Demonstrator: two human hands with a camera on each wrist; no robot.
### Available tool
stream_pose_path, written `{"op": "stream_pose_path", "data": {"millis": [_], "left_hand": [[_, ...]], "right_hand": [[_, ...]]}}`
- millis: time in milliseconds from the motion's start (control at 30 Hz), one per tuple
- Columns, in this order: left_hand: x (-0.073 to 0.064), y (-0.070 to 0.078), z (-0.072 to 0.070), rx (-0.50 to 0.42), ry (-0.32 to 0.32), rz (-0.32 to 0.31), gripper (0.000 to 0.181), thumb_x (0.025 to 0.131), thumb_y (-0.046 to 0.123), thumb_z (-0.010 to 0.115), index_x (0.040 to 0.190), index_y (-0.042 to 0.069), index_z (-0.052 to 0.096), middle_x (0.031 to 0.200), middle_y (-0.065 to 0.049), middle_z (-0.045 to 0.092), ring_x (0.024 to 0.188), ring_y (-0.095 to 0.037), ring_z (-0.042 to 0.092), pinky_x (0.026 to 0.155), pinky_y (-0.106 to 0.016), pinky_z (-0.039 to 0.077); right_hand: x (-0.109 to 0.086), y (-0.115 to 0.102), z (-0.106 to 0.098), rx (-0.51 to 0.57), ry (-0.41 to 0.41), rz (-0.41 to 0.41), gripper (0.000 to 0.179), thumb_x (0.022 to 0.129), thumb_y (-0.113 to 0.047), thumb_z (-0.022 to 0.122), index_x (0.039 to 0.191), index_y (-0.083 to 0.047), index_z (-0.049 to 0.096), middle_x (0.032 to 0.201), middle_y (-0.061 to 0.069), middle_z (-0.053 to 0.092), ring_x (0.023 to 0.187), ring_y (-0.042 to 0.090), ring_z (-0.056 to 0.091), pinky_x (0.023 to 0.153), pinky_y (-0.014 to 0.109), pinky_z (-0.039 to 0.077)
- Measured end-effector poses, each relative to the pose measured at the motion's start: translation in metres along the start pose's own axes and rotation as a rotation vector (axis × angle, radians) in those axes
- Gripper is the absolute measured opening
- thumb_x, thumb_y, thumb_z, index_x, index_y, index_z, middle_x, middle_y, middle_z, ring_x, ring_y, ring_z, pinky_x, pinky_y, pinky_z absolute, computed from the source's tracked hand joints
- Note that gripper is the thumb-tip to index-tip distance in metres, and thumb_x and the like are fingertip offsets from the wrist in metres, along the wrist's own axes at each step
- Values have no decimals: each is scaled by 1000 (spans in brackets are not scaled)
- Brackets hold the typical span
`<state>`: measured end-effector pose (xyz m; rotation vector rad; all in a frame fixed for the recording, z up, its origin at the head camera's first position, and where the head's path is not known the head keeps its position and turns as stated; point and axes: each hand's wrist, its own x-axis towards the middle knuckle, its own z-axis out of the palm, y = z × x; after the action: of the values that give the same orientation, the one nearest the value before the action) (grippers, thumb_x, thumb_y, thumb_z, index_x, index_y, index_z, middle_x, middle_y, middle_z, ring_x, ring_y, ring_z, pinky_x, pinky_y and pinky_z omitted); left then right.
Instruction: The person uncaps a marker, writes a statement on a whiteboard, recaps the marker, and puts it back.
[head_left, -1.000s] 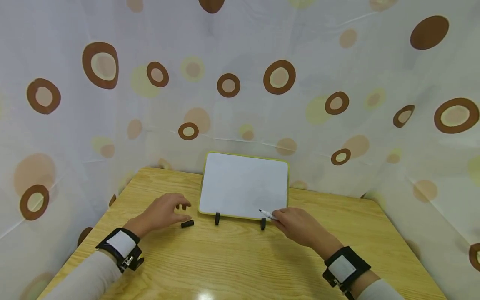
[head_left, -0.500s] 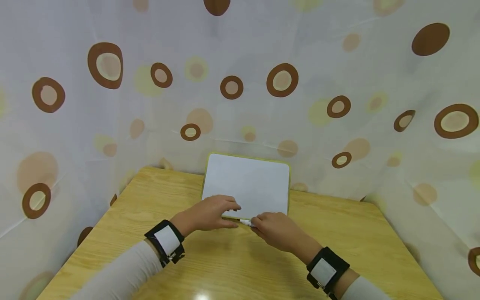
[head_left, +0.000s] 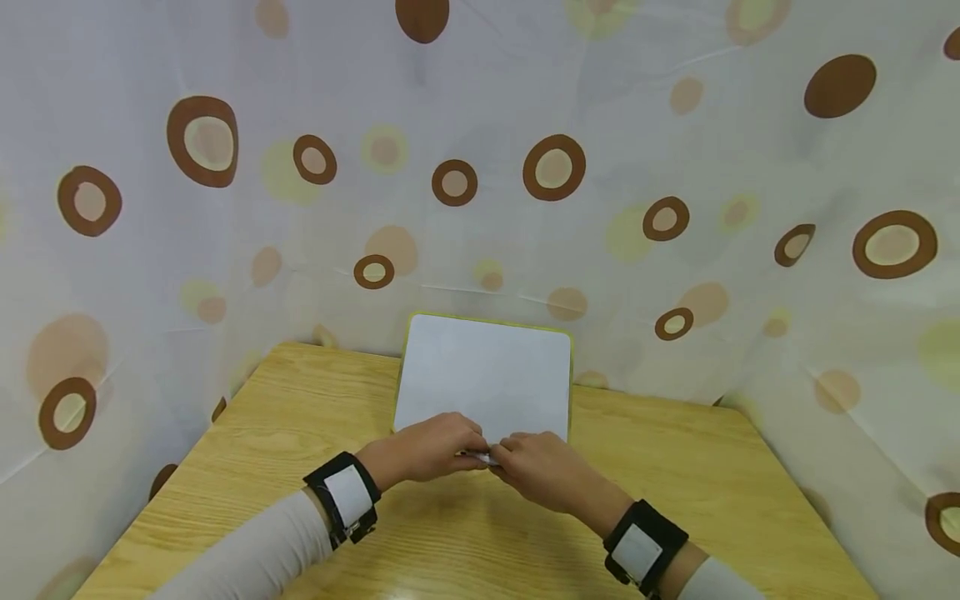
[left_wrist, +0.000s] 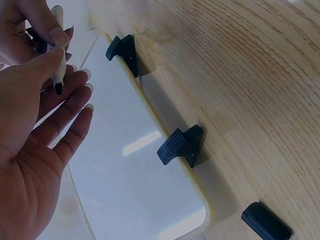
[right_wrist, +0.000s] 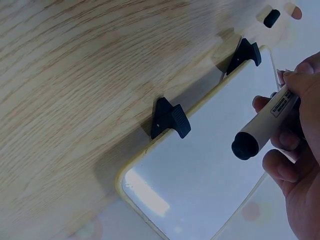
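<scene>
A white marker (right_wrist: 268, 122) with a black end plug is held between my two hands, in front of the lower edge of a whiteboard (head_left: 487, 379). My right hand (head_left: 547, 471) grips its barrel with thumb and curled fingers. My left hand (head_left: 431, 447) pinches the marker near its uncapped dark tip between thumb and forefinger, and the other fingers are spread in the left wrist view. A black marker cap (left_wrist: 266, 221) lies on the table; in the head view the left hand hides it.
Two black clip feet (left_wrist: 180, 145) support the yellow-edged whiteboard on the wooden table (head_left: 660, 467). Behind the table hangs a white curtain (head_left: 480, 108) with brown and beige circles, which also runs along both sides.
My left hand has moved right, away from beside the cap, and taken hold of the marker. My right hand has brought the marker slightly left and down, in front of the board's lower edge.
</scene>
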<state>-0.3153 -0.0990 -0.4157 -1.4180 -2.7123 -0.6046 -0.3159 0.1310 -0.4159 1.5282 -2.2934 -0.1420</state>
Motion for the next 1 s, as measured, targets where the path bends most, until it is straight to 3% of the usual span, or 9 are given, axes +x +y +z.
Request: {"op": "stream_pose_path", "data": {"millis": [133,233,333,433,533,633,733,900,1000], "left_hand": [[0,-2,-3,-6,23,11,14,101,18,67,101,9,77,82,8,63,72,2,54,68,-14,46],[-3,-6,-5,-15,70,18,13,101,18,68,97,9,76,79,8,61,68,1,50,65,-16,43],[-9,-13,-9,-45,153,11,12,101,18,67,97,11,76,80,5,65,67,-1,49,64,-19,43],[-19,-22,-17,-101,259,-40,11,101,18,67,99,13,76,83,3,69,69,-2,53,65,-23,47],[-29,-28,-26,-152,359,-116,11,101,19,67,101,14,76,83,4,68,72,-4,56,68,-26,50],[-37,-31,-31,-187,428,-157,11,101,18,67,103,13,77,85,3,69,77,-5,59,72,-29,53],[-39,-30,-30,-217,476,-159,12,101,19,68,104,13,77,87,5,69,78,-6,61,70,-28,52],[-33,-22,-21,-276,535,-120,13,101,19,68,106,12,78,87,4,71,77,-7,61,64,-28,51],[-26,-16,-16,-267,550,-81,13,101,18,67,106,12,77,89,2,71,79,-6,63,67,-28,52]], "right_hand": [[1,2,-3,-17,31,28,12,96,-28,74,98,-18,69,74,-8,56,61,6,49,49,16,32],[-1,6,-6,-21,62,117,20,95,-35,75,101,-17,70,82,-6,58,66,8,51,52,20,38],[-7,13,-10,-2,104,295,37,95,-43,73,113,-11,70,99,3,62,76,16,58,60,29,49],[-15,21,-14,69,151,511,50,98,-47,68,126,-5,66,115,11,63,89,24,64,70,40,55],[-23,26,-16,269,187,677,50,102,-44,63,130,-3,63,115,12,63,91,26,63,74,43,54],[-27,27,-14,503,216,751,45,104,-40,61,128,-1,64,107,8,64,91,21,61,75,40,52],[-27,24,-11,718,227,779,42,105,-36,61,127,-1,65,104,6,65,92,18,61,79,37,52],[-17,13,-10,995,212,800,40,105,-35,59,127,-3,67,106,12,70,98,28,65,82,34,53],[-10,7,-10,1119,204,804,42,106,-35,59,125,1,67,102,14,71,94,33,65,79,32,53]]}}
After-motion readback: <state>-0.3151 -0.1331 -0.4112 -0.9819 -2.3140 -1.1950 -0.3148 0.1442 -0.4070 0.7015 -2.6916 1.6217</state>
